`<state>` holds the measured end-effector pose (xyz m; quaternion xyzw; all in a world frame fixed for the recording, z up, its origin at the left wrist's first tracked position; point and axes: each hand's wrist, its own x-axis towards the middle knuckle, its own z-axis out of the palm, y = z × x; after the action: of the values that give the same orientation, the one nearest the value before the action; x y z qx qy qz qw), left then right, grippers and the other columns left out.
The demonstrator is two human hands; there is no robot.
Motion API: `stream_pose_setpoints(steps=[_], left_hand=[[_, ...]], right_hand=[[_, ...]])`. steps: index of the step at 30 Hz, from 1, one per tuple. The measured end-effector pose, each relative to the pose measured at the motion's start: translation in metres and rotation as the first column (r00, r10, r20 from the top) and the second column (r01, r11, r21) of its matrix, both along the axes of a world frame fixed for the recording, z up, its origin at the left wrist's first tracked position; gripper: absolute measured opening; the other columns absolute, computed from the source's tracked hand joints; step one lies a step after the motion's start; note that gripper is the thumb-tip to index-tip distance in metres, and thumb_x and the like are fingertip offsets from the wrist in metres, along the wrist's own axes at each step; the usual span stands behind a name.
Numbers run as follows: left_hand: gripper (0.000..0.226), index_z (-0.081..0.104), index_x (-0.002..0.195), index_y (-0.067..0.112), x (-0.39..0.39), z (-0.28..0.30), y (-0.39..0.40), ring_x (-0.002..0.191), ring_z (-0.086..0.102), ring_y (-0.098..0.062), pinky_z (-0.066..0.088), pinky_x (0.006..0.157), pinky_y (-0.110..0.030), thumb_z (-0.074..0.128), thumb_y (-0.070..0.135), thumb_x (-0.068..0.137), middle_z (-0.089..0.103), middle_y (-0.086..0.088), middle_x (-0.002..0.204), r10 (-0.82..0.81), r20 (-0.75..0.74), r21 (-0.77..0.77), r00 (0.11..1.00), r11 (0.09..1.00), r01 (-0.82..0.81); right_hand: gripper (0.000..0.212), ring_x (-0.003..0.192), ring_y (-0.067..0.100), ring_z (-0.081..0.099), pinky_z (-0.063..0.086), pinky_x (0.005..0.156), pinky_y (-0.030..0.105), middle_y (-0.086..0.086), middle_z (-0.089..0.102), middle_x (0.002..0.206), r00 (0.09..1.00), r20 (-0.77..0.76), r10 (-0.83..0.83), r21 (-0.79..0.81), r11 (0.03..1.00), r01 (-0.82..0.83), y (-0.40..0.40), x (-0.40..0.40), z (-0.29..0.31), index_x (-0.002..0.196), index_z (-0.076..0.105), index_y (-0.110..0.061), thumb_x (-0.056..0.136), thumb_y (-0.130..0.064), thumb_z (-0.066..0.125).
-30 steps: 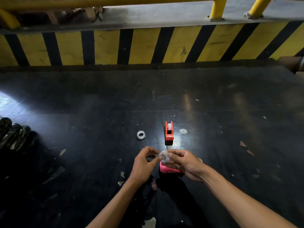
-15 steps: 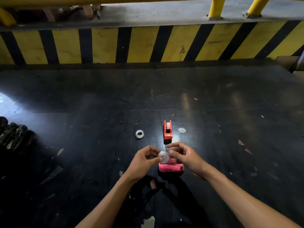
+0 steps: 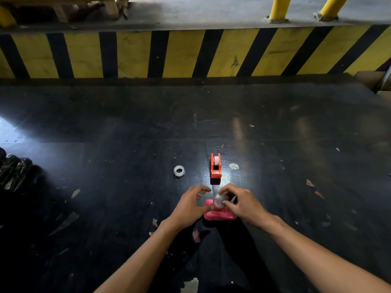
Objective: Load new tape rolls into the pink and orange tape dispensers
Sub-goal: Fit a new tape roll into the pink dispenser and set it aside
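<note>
A pink tape dispenser (image 3: 220,215) lies on the dark floor under my hands. My right hand (image 3: 243,205) pinches a small clear tape roll (image 3: 218,201) just above the dispenser. My left hand (image 3: 190,206) is at the roll's left side, thumb touching it, fingers curled. Beyond them stands an orange tape dispenser (image 3: 215,167) with a white roll seated in it. Another small tape roll (image 3: 179,171) lies flat to its left.
A round white scrap (image 3: 234,166) lies right of the orange dispenser. Paper and tape bits (image 3: 310,183) are scattered over the floor. A black-and-yellow striped kerb (image 3: 190,53) runs across the far side. Dark crumpled plastic (image 3: 14,172) sits at the left edge.
The roll has come down from in front of my hands to just above the pink dispenser. My right hand turned over it; my left fingers loosened.
</note>
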<state>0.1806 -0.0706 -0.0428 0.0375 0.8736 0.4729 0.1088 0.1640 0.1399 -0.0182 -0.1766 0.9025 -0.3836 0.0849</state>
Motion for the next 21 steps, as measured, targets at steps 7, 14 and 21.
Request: stream_pose_setpoints(steps=[7,14,21], left_hand=[[0.046,0.065,0.121,0.026,-0.001,-0.013,0.007,0.101,0.052,-0.011,0.04,0.094,-0.023,0.08,0.023,0.077,0.049,0.01,0.104,-0.13,0.006,-0.16,0.991,0.979,0.129],[0.029,0.071,0.106,0.028,-0.003,-0.016,0.007,0.092,0.056,-0.011,0.047,0.087,-0.021,0.08,0.024,0.078,0.049,0.016,0.095,-0.09,-0.026,-0.15,0.996,0.985,0.085],[0.023,0.071,0.1,0.031,-0.003,-0.02,0.008,0.094,0.056,-0.014,0.047,0.086,-0.022,0.078,0.021,0.081,0.048,0.014,0.094,-0.07,-0.019,-0.155,0.997,0.986,0.066]], right_hand=[[0.016,0.084,0.007,0.055,0.037,0.073,0.007,-0.007,0.069,0.095,0.987,-0.111,0.117,0.165,0.981,-0.098,0.0,0.004,-0.019,0.098,0.061,-0.025,0.083,-0.021,0.066],[0.013,0.087,0.021,0.06,0.045,0.079,0.027,0.002,0.07,0.089,0.969,-0.183,0.168,0.177,0.975,-0.135,-0.009,0.008,-0.021,0.094,0.064,-0.013,0.081,-0.01,0.064],[0.02,0.097,0.025,0.066,0.053,0.085,0.039,0.004,0.073,0.104,0.961,-0.215,0.175,0.181,0.974,-0.136,-0.001,0.019,-0.028,0.107,0.069,-0.012,0.089,-0.016,0.062]])
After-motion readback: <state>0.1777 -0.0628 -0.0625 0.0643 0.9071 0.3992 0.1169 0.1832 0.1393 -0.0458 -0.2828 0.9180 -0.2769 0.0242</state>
